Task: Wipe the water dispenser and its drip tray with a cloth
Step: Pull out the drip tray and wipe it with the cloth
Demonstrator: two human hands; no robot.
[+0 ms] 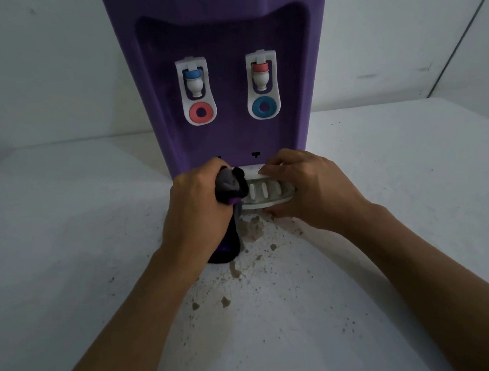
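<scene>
Left hand (197, 200) bunches the dark cloth (228, 186), right hand (304, 186) curls round the white drip tray (267, 195) at the purple water dispenser's (220, 41) foot on the worktop (414, 201) — a tug could tip dirty water out.

A plain indoor room, likely a home: a purple dispenser (229, 78) with two taps stands on a white, crumb-strewn counter (414, 201) against bare white walls (38, 69).

Your two forearms are bare up to the bottom edge of the view, with no sleeve showing, and your left hand (193, 202) and right hand (310, 186) wear nothing.
</scene>
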